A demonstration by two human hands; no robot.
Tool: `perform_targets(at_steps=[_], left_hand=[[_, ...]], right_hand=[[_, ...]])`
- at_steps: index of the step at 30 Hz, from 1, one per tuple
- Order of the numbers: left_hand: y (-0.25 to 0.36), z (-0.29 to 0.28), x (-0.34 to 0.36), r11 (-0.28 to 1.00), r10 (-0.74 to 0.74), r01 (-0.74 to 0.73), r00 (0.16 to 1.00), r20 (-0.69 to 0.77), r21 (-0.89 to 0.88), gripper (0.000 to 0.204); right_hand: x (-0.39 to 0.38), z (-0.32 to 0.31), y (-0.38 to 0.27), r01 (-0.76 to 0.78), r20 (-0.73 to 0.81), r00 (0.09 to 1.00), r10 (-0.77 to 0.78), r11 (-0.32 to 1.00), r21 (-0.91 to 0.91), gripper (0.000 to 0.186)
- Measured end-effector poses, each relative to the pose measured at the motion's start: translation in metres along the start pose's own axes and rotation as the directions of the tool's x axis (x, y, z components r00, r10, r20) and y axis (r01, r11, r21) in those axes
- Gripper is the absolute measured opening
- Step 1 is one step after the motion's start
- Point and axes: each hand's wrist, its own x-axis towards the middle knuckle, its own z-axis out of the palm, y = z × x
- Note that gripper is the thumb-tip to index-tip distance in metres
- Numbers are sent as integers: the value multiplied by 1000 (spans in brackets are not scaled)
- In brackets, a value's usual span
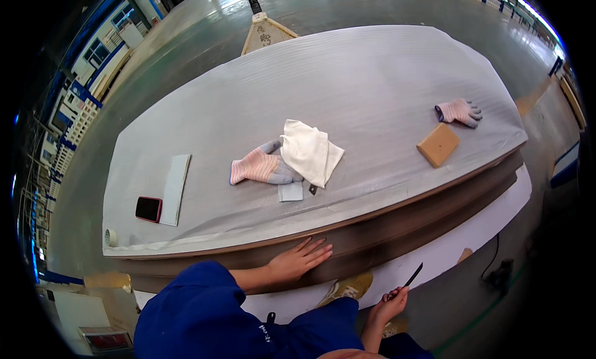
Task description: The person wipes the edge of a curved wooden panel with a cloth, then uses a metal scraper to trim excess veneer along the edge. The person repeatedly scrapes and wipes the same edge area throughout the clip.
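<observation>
My right grip (391, 304) was wrapped around a slim dark tool (414, 274), beside the brown stack (397, 222); my left grip (299, 260) lay flat, fingers spread against the stack's side. On top, a white cloth (308, 151) overlapped a striped glove (254, 166).

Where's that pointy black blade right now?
In the head view, the black blade is low and right of the middle, sticking out of the person's right hand, in the picture below the stack's brown side.

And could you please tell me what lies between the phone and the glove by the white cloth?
In the head view, a pale, flat strip lies between the phone and that glove.
</observation>
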Motion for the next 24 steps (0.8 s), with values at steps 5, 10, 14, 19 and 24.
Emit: perform_targets(at_steps=[5, 10, 14, 19, 24], left_hand=[[2, 4, -5, 995, 67, -63, 997, -49, 78, 75], [1, 16, 13, 988, 146, -141, 986, -86, 64, 91], [-8, 9, -2, 994, 92, -99, 983, -159, -38, 95], [13, 3, 20, 990, 133, -120, 973, -189, 78, 87], [18, -12, 30, 981, 190, -181, 965, -183, 67, 82]], right_hand=[[-48, -24, 22, 55, -42, 998, -50, 990, 131, 33], [-73, -74, 21, 46, -113, 993, -41, 998, 38, 34], [-85, -72, -21, -26, -26, 999, 28, 996, 86, 29], [-79, -47, -77, 376, 148, 926, -347, 830, -411, 27], [-125, -22, -131, 902, 733, 379, -565, 47, -430, 20]])
